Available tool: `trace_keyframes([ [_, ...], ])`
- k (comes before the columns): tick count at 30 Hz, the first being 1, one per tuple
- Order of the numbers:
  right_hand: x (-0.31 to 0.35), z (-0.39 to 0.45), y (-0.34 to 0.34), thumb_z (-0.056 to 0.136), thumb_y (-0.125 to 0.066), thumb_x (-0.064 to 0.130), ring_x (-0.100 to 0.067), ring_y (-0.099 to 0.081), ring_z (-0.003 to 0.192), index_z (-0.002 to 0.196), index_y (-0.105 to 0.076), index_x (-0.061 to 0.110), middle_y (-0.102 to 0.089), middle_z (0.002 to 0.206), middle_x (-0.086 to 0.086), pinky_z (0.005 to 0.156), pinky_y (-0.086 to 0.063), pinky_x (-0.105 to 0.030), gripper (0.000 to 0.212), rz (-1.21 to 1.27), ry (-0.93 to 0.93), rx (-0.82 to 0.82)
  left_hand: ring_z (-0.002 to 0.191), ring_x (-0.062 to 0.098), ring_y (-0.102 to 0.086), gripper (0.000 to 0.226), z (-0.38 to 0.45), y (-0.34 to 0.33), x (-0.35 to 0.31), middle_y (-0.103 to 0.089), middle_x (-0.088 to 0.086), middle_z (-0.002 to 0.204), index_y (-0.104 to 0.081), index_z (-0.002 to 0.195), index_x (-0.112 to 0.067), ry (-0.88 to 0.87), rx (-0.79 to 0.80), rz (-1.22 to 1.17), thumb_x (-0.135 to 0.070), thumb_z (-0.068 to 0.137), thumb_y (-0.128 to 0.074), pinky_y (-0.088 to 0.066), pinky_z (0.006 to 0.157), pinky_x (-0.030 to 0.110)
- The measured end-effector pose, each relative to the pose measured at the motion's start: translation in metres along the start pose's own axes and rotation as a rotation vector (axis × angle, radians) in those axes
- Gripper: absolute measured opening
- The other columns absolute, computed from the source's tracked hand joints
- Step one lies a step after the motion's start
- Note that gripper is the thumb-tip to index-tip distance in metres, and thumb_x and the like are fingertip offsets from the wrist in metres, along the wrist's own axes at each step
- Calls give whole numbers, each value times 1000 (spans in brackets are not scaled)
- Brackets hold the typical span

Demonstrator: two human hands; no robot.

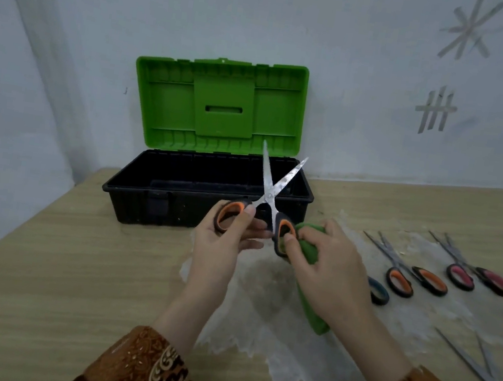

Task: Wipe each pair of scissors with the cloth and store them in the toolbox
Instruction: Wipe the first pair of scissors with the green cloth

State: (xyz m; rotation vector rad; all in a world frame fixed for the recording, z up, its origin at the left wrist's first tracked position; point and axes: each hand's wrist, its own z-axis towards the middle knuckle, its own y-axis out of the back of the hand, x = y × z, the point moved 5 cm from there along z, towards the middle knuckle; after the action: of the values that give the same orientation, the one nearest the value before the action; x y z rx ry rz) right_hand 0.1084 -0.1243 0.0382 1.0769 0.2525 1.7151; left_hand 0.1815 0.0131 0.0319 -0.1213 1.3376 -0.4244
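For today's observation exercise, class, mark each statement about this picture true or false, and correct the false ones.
1. The toolbox lid is shut. False: the green lid stands open against the wall.
2. The held scissors have their blades spread apart. True.
3. The right hand holds a green cloth. True.
4. The left hand lies flat on the table. False: it grips one orange handle of the held scissors.
5. All other scissors lie left of the toolbox. False: they lie on the right, including a pink-handled pair.
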Motion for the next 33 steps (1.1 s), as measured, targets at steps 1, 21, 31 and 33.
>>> trace_keyframes([
  [1, 4, -3, -3, 89, -45, 49, -7, -47, 68, 78, -63, 21, -43, 80, 7, 57, -40, -25, 35, -7, 11, 22, 68, 22, -69, 7, -2, -2, 4, -70, 12, 73, -59, 85, -10, 37, -23, -81, -13, 91, -62, -55, 58, 26],
  [21, 7, 0, 7, 87, -48, 53, -6, -50, 74, 93, -71, 23, -51, 90, 5, 60, -38, -16, 38, 19, 93, -89, 37, 23, -57, 28, -6, 15, -14, -58, 17, 54, -49, 97, -17, -165, -258, -17, -38, 103, -32, -46, 37, 26],
  [31, 18, -2, 19, 89, -60, 32, -11, -56, 77, 102, -72, 19, -56, 101, -1, 63, -47, -16, 23, 0, 302, -284, 39, 23, -58, 23, -1, 20, -19, -60, 5, 50, -46, 93, -24, -200, -243, 53, -31, 106, -28, -45, 41, 27],
  [33, 14, 0, 27, 89, -62, 26, -13, -55, 81, 105, -72, 15, -57, 100, -6, 68, -46, -16, 21, 47, 317, -356, 41, 22, -58, 23, -1, 17, -19, -60, 3, 51, -46, 95, -26, -196, -216, 75, -31, 106, -28, -47, 43, 26],
])
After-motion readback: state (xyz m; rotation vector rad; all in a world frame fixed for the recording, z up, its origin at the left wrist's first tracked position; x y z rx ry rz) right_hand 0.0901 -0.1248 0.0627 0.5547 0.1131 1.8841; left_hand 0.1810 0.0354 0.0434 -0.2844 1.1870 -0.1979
